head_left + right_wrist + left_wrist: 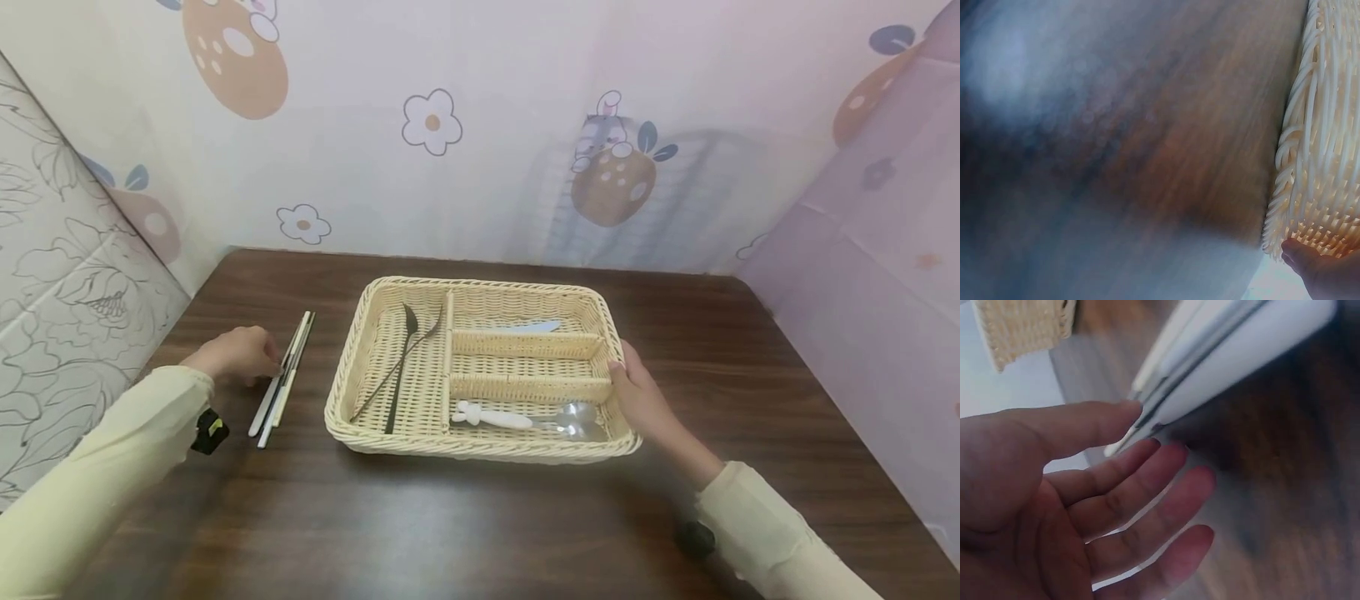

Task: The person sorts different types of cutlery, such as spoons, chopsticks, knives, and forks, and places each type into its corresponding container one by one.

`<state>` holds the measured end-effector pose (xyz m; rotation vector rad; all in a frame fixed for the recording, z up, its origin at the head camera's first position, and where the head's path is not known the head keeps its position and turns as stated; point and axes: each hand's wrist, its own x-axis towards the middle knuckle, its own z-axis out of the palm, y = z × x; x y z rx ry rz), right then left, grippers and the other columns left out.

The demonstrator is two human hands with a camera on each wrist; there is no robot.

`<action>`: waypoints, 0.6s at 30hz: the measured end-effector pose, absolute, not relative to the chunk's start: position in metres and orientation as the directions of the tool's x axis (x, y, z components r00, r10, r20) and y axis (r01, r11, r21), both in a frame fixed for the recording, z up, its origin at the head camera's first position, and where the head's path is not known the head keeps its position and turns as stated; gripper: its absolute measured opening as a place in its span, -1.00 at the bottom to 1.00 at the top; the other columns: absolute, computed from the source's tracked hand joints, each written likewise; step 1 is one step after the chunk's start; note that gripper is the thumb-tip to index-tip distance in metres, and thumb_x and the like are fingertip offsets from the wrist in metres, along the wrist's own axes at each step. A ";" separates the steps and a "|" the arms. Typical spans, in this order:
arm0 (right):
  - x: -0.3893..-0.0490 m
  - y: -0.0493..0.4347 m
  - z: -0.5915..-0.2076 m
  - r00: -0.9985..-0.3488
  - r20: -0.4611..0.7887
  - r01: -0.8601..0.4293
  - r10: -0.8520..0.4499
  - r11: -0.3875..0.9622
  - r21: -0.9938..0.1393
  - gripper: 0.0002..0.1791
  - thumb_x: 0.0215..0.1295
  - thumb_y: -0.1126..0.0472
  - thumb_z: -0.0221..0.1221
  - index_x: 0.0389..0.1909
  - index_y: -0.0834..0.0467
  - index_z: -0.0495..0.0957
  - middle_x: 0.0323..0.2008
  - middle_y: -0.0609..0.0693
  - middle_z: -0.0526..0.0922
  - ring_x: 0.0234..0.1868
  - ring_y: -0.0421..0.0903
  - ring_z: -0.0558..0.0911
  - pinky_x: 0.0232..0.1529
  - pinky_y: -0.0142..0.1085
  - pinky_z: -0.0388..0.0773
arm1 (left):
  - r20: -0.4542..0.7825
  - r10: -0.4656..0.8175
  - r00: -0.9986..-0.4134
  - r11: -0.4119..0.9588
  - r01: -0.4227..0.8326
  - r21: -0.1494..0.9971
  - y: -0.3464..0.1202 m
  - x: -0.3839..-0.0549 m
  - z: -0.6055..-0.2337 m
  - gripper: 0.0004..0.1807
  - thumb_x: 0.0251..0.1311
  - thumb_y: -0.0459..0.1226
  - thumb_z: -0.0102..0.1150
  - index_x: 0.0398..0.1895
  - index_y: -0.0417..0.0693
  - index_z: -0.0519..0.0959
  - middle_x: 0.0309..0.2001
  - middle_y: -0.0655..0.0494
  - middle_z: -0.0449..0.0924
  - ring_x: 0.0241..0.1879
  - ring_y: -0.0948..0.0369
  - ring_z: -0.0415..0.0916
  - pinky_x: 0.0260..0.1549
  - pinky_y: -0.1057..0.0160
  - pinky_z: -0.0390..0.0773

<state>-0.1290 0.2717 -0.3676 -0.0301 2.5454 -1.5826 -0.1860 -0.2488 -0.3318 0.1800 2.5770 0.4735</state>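
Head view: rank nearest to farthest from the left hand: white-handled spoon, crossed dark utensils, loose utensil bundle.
1. Loose utensil bundle: beside the left hand.
2. Crossed dark utensils: basket, left compartment.
3. White-handled spoon: front right compartment.

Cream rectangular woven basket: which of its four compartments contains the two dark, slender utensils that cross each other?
The long left compartment; it alone spans the basket from back to front, while the three right compartments lie one behind another.

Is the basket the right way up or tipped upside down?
Right way up: its open top shows, the basket has cutlery lying inside, and the right hand grips one end.
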 end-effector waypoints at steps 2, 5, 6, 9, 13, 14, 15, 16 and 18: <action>-0.129 0.272 -0.368 -0.989 -0.111 0.058 -0.095 0.447 -0.893 -0.41 0.54 0.14 -0.39 0.49 0.16 -0.29 0.26 0.47 0.16 0.07 0.32 0.48 -0.14 -0.03 0.58 | -0.462 0.220 -0.859 0.930 0.043 0.365 -0.250 -0.184 -0.335 -0.78 0.16 -0.29 0.16 -0.30 -0.34 0.52 -0.42 -0.04 0.54 -0.50 0.12 0.50 -0.53 0.17 0.45; -0.128 0.272 -0.368 -0.990 -0.109 0.055 -0.093 0.455 -0.889 -0.41 0.54 0.14 -0.39 0.49 0.16 -0.28 0.26 0.46 0.17 0.08 0.32 0.47 -0.11 -0.01 0.56 | -0.444 0.213 -0.870 0.933 0.046 0.357 -0.250 -0.183 -0.337 -0.83 0.13 -0.32 0.17 -0.37 -0.31 0.51 -0.48 -0.02 0.54 -0.54 0.14 0.49 -0.57 0.19 0.45; -0.128 0.272 -0.368 -0.990 -0.109 0.056 -0.093 0.455 -0.889 -0.41 0.54 0.13 -0.39 0.49 0.16 -0.28 0.26 0.46 0.18 0.08 0.32 0.47 -0.10 -0.01 0.56 | -0.438 0.208 -0.875 0.934 0.044 0.355 -0.250 -0.183 -0.338 -0.85 0.13 -0.33 0.17 -0.41 -0.30 0.51 -0.51 -0.02 0.53 -0.55 0.15 0.49 -0.59 0.19 0.47; -0.129 0.272 -0.368 -0.990 -0.105 0.052 -0.091 0.458 -0.887 -0.41 0.54 0.13 -0.39 0.49 0.16 -0.28 0.25 0.46 0.20 0.06 0.30 0.48 -0.09 0.00 0.55 | -0.425 0.182 -0.887 0.936 0.023 0.352 -0.249 -0.182 -0.341 -0.88 0.09 -0.36 0.15 -0.53 -0.25 0.48 -0.59 0.00 0.52 -0.61 0.16 0.48 -0.62 0.21 0.51; -0.129 0.271 -0.368 -0.991 -0.097 0.045 -0.093 0.449 -0.892 -0.42 0.54 0.14 -0.38 0.49 0.16 -0.26 0.23 0.46 0.23 0.06 0.31 0.49 -0.10 0.00 0.55 | -0.419 0.132 -0.898 0.938 -0.024 0.346 -0.248 -0.182 -0.343 -0.82 0.03 -0.39 0.12 -0.69 -0.17 0.44 -0.69 0.03 0.50 -0.67 0.18 0.48 -0.65 0.23 0.54; -0.129 0.271 -0.368 -0.991 -0.096 0.044 -0.093 0.448 -0.893 -0.42 0.54 0.15 -0.38 0.49 0.16 -0.26 0.22 0.46 0.23 0.06 0.31 0.49 -0.09 0.01 0.55 | -0.418 0.122 -0.900 0.938 -0.033 0.345 -0.247 -0.182 -0.343 -0.80 0.02 -0.39 0.11 -0.72 -0.16 0.44 -0.70 0.04 0.50 -0.67 0.18 0.48 -0.65 0.23 0.54; -0.129 0.271 -0.369 -0.991 -0.094 0.042 -0.094 0.446 -0.894 -0.42 0.54 0.15 -0.38 0.49 0.16 -0.25 0.22 0.46 0.23 0.07 0.31 0.48 -0.08 0.02 0.54 | -0.415 0.116 -0.902 0.938 -0.038 0.344 -0.247 -0.181 -0.343 -0.80 0.01 -0.38 0.10 -0.73 -0.16 0.45 -0.71 0.04 0.50 -0.68 0.19 0.48 -0.65 0.23 0.54; -0.129 0.271 -0.369 -0.991 -0.092 0.041 -0.094 0.447 -0.893 -0.42 0.54 0.16 -0.38 0.49 0.16 -0.25 0.22 0.46 0.23 0.07 0.32 0.48 -0.07 0.02 0.53 | -0.414 0.111 -0.904 0.938 -0.043 0.344 -0.247 -0.181 -0.343 -0.79 0.01 -0.38 0.10 -0.73 -0.16 0.45 -0.71 0.04 0.49 -0.68 0.18 0.47 -0.65 0.23 0.54; -0.129 0.271 -0.369 -0.991 -0.091 0.038 -0.098 0.453 -0.891 -0.42 0.54 0.16 -0.38 0.49 0.17 -0.26 0.23 0.46 0.22 0.10 0.32 0.45 -0.02 0.04 0.49 | -0.401 0.106 -0.910 0.938 -0.043 0.343 -0.246 -0.181 -0.342 -0.80 0.01 -0.36 0.10 -0.72 -0.18 0.45 -0.72 0.04 0.48 -0.67 0.17 0.47 -0.65 0.22 0.53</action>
